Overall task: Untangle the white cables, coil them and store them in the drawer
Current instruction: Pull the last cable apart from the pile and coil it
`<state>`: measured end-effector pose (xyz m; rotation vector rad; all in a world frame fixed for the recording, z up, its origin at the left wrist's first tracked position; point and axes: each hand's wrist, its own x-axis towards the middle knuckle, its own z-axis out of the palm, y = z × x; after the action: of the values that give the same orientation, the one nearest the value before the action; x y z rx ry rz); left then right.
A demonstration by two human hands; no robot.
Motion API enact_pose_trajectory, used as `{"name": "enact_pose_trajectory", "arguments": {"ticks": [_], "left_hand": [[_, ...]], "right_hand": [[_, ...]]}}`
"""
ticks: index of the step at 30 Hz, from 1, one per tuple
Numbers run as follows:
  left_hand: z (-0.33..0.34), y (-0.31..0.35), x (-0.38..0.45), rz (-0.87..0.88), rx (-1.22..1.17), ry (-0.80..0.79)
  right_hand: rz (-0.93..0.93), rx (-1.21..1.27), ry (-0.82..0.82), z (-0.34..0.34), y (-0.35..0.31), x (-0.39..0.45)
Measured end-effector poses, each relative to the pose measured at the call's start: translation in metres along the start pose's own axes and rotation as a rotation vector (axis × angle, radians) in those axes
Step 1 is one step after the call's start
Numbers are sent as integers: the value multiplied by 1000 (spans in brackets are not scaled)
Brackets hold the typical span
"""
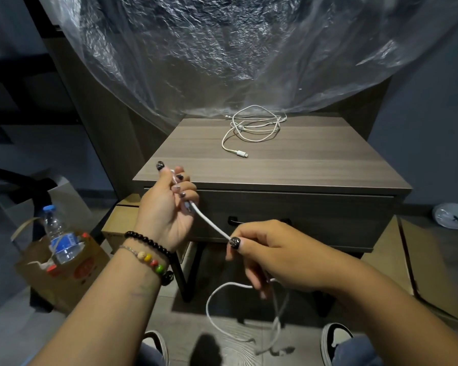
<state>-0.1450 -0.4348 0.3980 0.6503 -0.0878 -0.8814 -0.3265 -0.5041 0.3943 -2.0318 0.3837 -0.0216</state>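
Left hand (167,207) and right hand (265,249) both grip one white cable (212,223) mid-coiling; second cable (251,125) tangled on nightstand (328,159), drawer (315,217) unopened.

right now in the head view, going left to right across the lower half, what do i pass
water bottle in a cardboard box → beaded bracelets → left hand gripping the white cable → right hand pinching the same cable → white shoe on the floor
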Motion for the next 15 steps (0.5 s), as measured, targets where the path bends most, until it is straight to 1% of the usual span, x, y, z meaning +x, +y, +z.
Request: {"name": "enact_pose_trajectory", "arguments": {"ticks": [1, 3, 6, 9, 12, 15], "left_hand": [[-2, 3, 0, 5, 11, 13], [-5, 5, -2, -27, 72, 14], [-3, -2, -10, -132, 238, -56], [-1, -15, -19, -180, 392, -104], [-2, -27, -25, -270, 451, -190], [-4, -35, -31, -362, 531, -274]], "right_hand": [[12, -20, 18, -1, 3, -2], [11, -100, 115, -5, 12, -4], [33, -176, 240, -13, 27, -8], [47, -240, 348, -15, 38, -14], [2, -282, 463, -16, 42, -17], [-79, -259, 546, -17, 41, -19]]}}
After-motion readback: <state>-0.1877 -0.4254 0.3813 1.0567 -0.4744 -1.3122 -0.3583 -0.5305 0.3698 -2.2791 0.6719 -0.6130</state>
